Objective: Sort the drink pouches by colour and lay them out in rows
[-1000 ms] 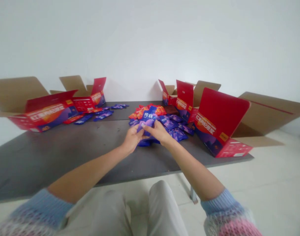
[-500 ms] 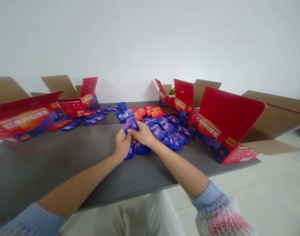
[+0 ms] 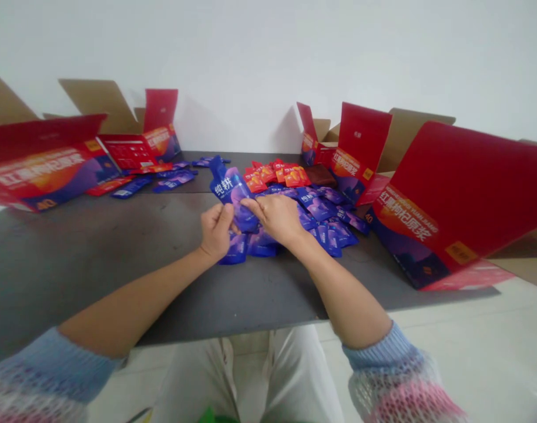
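A blue-purple pouch point(image 3: 234, 194) with white characters and a narrow spout end stands tilted over the table. My right hand point(image 3: 278, 216) is closed on its right edge, thumb across the front. At its lower left edge is my left hand point(image 3: 216, 228), fingers curled and thumb pressed against the pouch; the fingertips are hidden. Just beyond and below my hands spreads a heap of blue pouches point(image 3: 315, 204). Several red pouches point(image 3: 272, 173) lie behind that heap, beside a dark brown flat item point(image 3: 320, 175) whose kind I cannot make out.
Open red cartons stand on the right: a large near one point(image 3: 445, 205), a middle one point(image 3: 361, 150) and a far one point(image 3: 311, 141). Two more, a near carton point(image 3: 52, 164) and a far carton point(image 3: 134, 150), stand left, with loose pouches point(image 3: 174, 179) beside them on the grey table point(image 3: 163, 235).
My view has tilted down and shifted, so the table sits higher in the picture. The right hand has turned more over the pouch, and the hands sit slightly farther apart.
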Available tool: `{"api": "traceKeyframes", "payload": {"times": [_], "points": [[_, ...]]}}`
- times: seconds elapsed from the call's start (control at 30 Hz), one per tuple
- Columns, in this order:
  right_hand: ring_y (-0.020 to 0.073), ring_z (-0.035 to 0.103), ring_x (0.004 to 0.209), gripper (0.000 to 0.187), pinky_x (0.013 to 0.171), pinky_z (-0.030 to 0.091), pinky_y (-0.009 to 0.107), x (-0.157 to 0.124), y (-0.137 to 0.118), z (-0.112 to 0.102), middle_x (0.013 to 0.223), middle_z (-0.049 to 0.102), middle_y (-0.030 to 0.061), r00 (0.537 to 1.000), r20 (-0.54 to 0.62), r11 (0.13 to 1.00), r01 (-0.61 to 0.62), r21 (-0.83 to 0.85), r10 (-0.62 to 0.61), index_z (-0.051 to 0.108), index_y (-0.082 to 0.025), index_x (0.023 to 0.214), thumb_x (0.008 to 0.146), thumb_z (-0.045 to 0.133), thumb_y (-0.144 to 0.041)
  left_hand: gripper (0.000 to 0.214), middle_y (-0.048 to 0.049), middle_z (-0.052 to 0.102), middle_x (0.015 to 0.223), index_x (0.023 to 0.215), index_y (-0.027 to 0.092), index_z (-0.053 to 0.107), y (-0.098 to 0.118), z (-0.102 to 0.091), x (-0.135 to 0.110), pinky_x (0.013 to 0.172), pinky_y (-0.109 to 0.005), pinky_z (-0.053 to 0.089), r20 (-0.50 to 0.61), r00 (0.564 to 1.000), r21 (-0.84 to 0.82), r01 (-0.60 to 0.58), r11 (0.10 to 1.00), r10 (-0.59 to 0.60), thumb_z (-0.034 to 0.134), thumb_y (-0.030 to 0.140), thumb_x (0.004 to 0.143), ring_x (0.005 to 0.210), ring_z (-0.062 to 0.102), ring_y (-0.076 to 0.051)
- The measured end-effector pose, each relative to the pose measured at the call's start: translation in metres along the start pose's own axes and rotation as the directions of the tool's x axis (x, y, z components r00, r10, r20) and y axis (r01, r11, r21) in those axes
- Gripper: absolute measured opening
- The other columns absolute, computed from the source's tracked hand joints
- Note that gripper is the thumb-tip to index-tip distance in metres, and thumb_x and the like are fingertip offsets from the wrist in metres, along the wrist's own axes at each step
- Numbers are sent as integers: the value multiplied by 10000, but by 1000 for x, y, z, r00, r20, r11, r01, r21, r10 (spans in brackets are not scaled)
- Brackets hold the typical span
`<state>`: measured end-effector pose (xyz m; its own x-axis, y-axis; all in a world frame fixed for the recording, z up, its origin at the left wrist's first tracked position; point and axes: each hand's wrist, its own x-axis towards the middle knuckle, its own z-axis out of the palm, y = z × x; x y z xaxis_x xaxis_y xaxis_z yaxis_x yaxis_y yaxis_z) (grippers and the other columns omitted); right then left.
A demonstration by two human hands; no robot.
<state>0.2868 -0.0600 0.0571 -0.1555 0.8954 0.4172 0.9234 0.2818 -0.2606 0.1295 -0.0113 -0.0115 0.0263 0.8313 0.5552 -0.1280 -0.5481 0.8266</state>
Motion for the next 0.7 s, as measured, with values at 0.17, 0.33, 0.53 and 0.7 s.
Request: {"api": "traceKeyframes", "payload": {"times": [0.17,0.33,0.53,0.7], "points": [[224,696,824,647,652,280,289,-11,6,2,819,757,101,980,148,988,144,-59,-134,755,-181,800,1067,378,-633,362,17,528,698,786,213,536,-1,-6,25,621,-259,456,-194,976,29,-92,995,96,703,527,850,628,530,-133],[230,701,835,568,664,291,288,-11,5,7,860,771,108,976,174,988,141,-61,-129,768,-183,863,1088,405,-557,279,26,498,695,810,209,509,6,-11,23,667,-261,444,-228,945,384,-132,914,232,649,429,908,658,508,-139],[251,714,857,557,683,336,285,-12,0,7,912,783,124,990,131,994,57,-91,-45,762,-193,1000,1061,408,-619,170,-5,582,726,821,200,570,25,-14,26,710,-272,434,-70,936,663,-214,717,344,622,333,913,700,573,-165],[237,697,838,478,690,347,280,-15,-8,0,889,770,99,996,86,998,-6,-58,11,742,-210,996,1082,421,-553,307,-3,498,585,697,207,553,7,-25,39,676,-287,407,-58,963,690,-152,708,263,605,399,931,641,551,-181]]}}
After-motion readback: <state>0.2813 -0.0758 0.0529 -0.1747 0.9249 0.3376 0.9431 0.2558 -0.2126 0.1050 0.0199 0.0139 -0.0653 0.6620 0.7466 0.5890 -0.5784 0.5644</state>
